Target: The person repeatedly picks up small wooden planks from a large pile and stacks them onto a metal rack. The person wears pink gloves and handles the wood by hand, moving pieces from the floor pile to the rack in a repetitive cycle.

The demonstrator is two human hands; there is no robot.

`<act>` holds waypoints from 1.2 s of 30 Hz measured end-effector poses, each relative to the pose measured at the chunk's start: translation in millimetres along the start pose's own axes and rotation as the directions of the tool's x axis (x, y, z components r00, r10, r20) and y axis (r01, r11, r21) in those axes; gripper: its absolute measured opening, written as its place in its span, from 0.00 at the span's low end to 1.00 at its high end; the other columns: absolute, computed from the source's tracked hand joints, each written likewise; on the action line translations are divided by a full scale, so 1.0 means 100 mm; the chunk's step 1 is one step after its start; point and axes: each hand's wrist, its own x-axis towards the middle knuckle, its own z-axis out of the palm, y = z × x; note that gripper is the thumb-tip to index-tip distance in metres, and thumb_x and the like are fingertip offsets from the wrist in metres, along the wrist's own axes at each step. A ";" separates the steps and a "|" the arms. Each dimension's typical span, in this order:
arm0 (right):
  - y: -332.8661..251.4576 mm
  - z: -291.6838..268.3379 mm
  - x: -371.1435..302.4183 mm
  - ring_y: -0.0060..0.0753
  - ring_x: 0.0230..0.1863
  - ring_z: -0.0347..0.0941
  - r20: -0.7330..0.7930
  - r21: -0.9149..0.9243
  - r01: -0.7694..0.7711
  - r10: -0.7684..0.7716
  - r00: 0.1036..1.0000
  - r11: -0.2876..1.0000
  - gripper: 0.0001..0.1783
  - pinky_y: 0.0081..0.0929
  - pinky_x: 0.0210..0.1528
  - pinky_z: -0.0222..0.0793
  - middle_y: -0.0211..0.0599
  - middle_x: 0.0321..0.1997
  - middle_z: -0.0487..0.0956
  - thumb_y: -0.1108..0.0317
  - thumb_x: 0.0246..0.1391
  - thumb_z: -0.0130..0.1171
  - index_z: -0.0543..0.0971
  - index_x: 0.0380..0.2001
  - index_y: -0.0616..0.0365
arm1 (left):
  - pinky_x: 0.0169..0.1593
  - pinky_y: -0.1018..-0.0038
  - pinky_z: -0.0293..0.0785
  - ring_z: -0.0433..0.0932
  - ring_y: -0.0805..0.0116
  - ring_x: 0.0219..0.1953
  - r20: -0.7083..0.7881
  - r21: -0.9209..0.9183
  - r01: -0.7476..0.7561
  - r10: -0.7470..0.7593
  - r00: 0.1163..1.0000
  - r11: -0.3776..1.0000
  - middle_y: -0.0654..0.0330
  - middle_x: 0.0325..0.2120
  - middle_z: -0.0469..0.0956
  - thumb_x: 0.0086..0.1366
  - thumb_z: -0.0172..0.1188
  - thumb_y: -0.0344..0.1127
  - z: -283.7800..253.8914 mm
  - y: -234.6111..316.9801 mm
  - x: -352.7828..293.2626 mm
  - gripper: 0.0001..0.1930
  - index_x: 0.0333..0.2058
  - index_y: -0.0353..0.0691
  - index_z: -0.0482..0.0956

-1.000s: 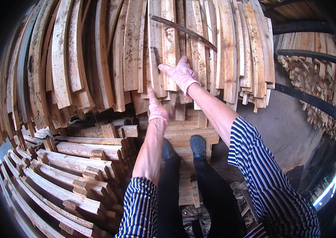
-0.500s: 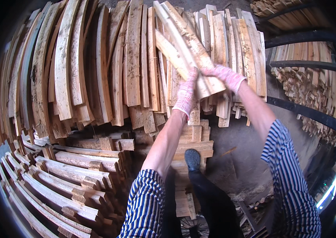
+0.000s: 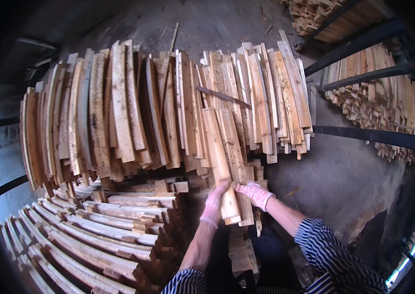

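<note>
In a pink-and-white knit glove, my left hand [image 3: 214,202] is closed around the near part of a pale wooden board [image 3: 218,147]. My right hand [image 3: 255,194], gloved alike, grips a second wooden board [image 3: 233,142] at its right edge. Both boards run side by side away from me, their near ends above my legs. Beyond them lies a wide stack of rough boards [image 3: 121,108] set on edge and flat. A thin dark strip of wood [image 3: 223,97] lies slantwise across that stack.
At the lower left, boards are layered with spacer blocks in a second stack [image 3: 104,240]. Dark metal bars [image 3: 374,137] stretch along the right, with a further wood pile [image 3: 379,98] behind them. Grey concrete floor [image 3: 315,176] shows to my right.
Both hands have drawn the boards down toward me, off the stack's top. The boards, crossed before, now lie nearly parallel. The dark strip has come into view, and the whole view has shifted.
</note>
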 end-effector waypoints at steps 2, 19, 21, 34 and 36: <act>0.00 0.07 -0.10 0.38 0.68 0.65 -0.101 0.277 0.238 -0.219 0.971 0.931 0.52 0.36 0.69 0.61 0.48 0.65 0.73 0.30 0.53 0.62 0.68 0.65 0.66 | 0.42 0.67 0.83 0.83 0.64 0.38 0.114 -0.007 0.033 -0.032 0.993 0.999 0.56 0.40 0.83 0.62 0.69 0.40 0.42 0.45 -0.25 0.24 0.53 0.33 0.76; -1.21 -0.11 -2.21 0.35 0.57 0.74 0.196 -0.082 0.765 -0.743 0.640 0.638 0.44 0.28 0.57 0.72 0.44 0.62 0.75 0.49 0.64 0.57 0.53 0.73 0.62 | 0.59 0.67 0.72 0.73 0.69 0.55 0.271 0.280 -0.719 0.666 0.695 0.636 0.61 0.50 0.76 0.51 0.80 0.41 0.90 0.64 -3.49 0.43 0.62 0.38 0.65; -1.60 0.19 -2.69 0.31 0.57 0.75 0.466 0.171 0.729 -0.706 0.533 0.663 0.40 0.27 0.55 0.74 0.40 0.62 0.75 0.61 0.67 0.57 0.51 0.74 0.60 | 0.60 0.66 0.72 0.73 0.67 0.55 0.241 0.292 -0.825 0.798 0.552 0.483 0.60 0.50 0.75 0.51 0.79 0.43 0.77 0.89 -4.03 0.44 0.62 0.37 0.65; -2.32 3.09 -5.62 0.43 0.66 0.67 0.831 0.020 0.981 -0.549 0.091 0.192 0.66 0.34 0.69 0.64 0.55 0.65 0.69 0.50 0.41 0.80 0.50 0.72 0.67 | 0.57 0.73 0.76 0.80 0.74 0.48 -0.369 -0.462 -0.886 0.902 0.223 0.030 0.64 0.45 0.83 0.67 0.66 0.45 -0.80 1.03 -6.34 0.18 0.50 0.39 0.82; -2.31 3.45 -5.59 0.47 0.66 0.68 0.835 -0.094 0.990 -0.533 0.136 0.105 0.67 0.34 0.69 0.64 0.58 0.66 0.69 0.49 0.40 0.79 0.48 0.73 0.67 | 0.57 0.71 0.79 0.80 0.71 0.50 -0.545 -0.250 -0.968 0.826 0.144 0.004 0.60 0.45 0.83 0.67 0.65 0.53 -0.86 1.02 -6.72 0.26 0.53 0.38 0.79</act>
